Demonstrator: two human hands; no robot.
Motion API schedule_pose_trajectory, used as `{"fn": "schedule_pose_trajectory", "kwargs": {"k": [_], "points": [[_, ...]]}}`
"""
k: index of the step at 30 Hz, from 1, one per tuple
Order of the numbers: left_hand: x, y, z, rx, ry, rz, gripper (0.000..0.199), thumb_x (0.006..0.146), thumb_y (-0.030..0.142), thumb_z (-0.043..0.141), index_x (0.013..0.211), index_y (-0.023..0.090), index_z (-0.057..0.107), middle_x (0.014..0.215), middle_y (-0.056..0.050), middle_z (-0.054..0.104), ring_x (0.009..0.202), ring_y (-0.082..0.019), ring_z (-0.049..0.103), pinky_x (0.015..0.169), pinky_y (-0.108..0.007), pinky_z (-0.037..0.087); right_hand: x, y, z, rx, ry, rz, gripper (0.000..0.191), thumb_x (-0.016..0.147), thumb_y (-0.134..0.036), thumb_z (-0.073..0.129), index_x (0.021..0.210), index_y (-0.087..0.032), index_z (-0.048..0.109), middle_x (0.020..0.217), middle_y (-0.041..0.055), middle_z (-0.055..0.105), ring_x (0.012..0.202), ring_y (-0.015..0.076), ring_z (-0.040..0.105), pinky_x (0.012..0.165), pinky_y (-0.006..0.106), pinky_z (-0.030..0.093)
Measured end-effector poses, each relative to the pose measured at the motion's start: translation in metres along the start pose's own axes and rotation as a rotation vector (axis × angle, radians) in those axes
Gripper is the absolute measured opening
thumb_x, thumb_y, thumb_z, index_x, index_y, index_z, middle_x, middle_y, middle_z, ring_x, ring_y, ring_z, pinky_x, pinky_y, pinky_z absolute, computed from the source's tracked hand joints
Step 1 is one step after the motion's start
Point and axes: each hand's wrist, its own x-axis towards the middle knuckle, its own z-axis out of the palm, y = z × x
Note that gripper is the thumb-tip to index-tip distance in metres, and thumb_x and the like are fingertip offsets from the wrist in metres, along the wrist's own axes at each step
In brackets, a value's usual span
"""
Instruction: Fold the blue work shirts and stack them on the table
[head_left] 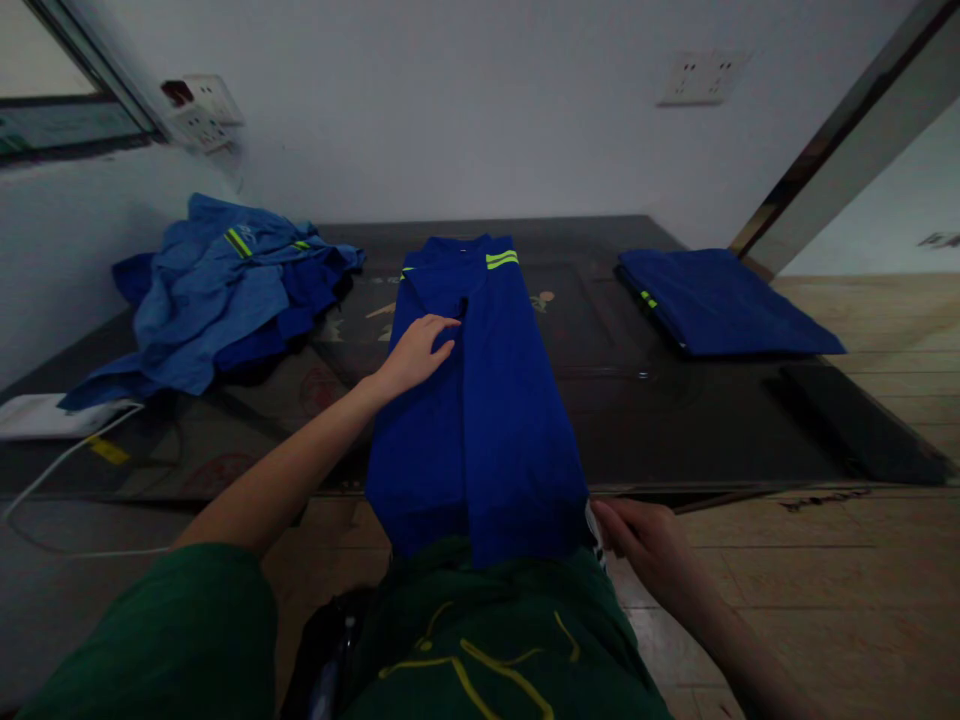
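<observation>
"My left hand (415, 355), in the head view, lies on the blue jacket (517, 420), fingers loosely spread, clutching nothing I can see. My right hand (649, 535) curls beside its lower side; I can't tell whether it pinches cloth."

"Where's the jacket?"

"On the dark table (615, 420), lower end past the near edge."

"Risk?"

"That overhang could drag it off; uneven pressure from my left could crease the front."

A flat white box (56, 417) sits left on a dark table (622, 430), a thin black rectangular object (862, 425) right, below white rectangular wall sockets (701, 78).
</observation>
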Motion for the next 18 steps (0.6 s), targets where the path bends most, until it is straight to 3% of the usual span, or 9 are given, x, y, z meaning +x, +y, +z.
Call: {"fn": "schedule_pose_trajectory", "kwargs": {"k": [2,5,7,10,12,18], "points": [[-0.005,0.013,0.006,0.021,-0.017,0.028,0.035,0.091,0.027,0.048,0.124,0.017,0.057,0.128,-0.011,0.058,0.123,-0.022,0.050,0.107,-0.042,0.037,-0.004,0.018,0.002,0.010,-0.074,0.202,0.051,0.092,-0.055,0.040,0.067,-0.019,0.065,0.066,0.0073,0.067,0.063,0.0198,0.064,0.063,0.030,0.047],[-0.013,0.030,0.018,0.052,-0.129,0.061,0.041,0.094,0.035,0.045,0.133,0.023,0.052,0.143,-0.009,0.047,0.137,-0.024,0.036,0.113,-0.048,0.028,-0.005,0.026,0.018,0.281,-0.129,0.226,0.054,0.084,-0.061,0.048,0.109,-0.017,0.068,0.107,0.0135,0.070,0.101,0.0272,0.064,0.088,0.041,0.049],[-0.018,0.035,0.027,0.070,-0.233,0.059,0.045,0.096,0.039,0.040,0.138,0.026,0.047,0.151,-0.007,0.039,0.142,-0.025,0.027,0.115,-0.052,0.022,-0.001,0.020,0.030,0.543,-0.133,0.244,0.062,0.082,-0.064,0.050,0.119,-0.017,0.064,0.117,0.0138,0.067,0.110,0.0278,0.061,0.096,0.045,0.046],[-0.022,0.035,0.035,0.096,-0.336,0.041,0.047,0.098,0.041,0.033,0.143,0.029,0.041,0.155,-0.006,0.032,0.145,-0.025,0.020,0.116,-0.053,0.018,0.003,0.006,0.038,0.909,-0.118,0.318,0.055,0.079,-0.061,0.059,0.114,-0.018,0.067,0.109,0.0112,0.071,0.101,0.0280,0.066,0.095,0.048,0.047],[-0.022,0.033,0.037,0.116,-0.360,0.046,0.049,0.098,0.043,0.031,0.145,0.030,0.039,0.156,-0.005,0.029,0.146,-0.024,0.018,0.116,-0.052,0.017,0.004,0.002,0.039,1.034,-0.103,0.333,0.051,0.076,-0.056,0.066,0.109,-0.018,0.069,0.101,0.0097,0.073,0.094,0.0280,0.068,0.093,0.048,0.049],[-0.024,0.035,0.034,0.132,-0.343,0.048,0.049,0.098,0.045,0.031,0.145,0.032,0.037,0.156,-0.004,0.028,0.146,-0.023,0.019,0.117,-0.050,0.018,0.002,0.023,0.048,0.886,-0.005,0.345,0.054,0.070,-0.060,0.071,0.097,-0.014,0.072,0.094,0.0113,0.073,0.090,0.0290,0.068,0.086,0.042,0.053]]}}
